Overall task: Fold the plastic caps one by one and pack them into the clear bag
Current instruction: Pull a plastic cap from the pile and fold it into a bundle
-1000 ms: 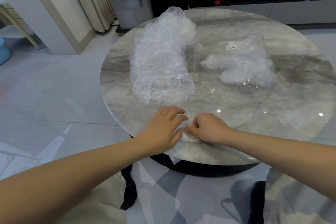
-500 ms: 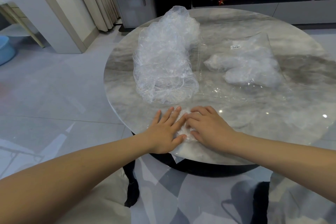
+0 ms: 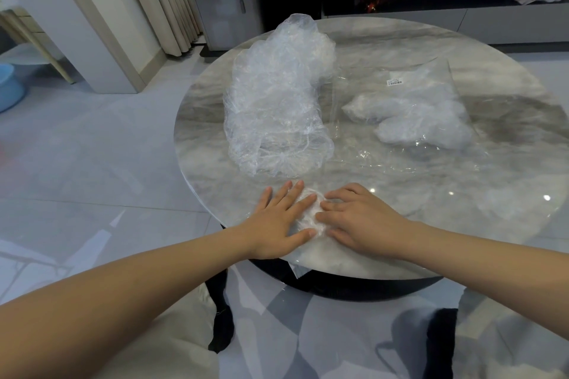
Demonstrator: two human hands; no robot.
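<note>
Carrying everything was the round grey marble-patterned surface (image 3: 400,49). On it, toward the left of centre, a tall heap of crumpled clear plastic caps (image 3: 277,101) ran lengthwise from the far edge toward the near edge. Right of the heap lay the flat clear plastic bag (image 3: 431,120) with a small white barcode label, holding pale bundles that looked like caps already folded. Its mouth seemed to face the heap, though the film was too transparent to be sure.

At the near edge, the left hand (image 3: 278,224) and the right hand (image 3: 360,220) lay flat side by side, fingers straight and spread, pressing one small white scrunched plastic cap (image 3: 311,214) between and beneath their fingertips.

From that cap the bag lay ahead and to the right, well apart, while the heap stood straight ahead, just beyond the left hand. The right hand was therefore nearer the bag and better placed to carry the flattened cap there.
</note>
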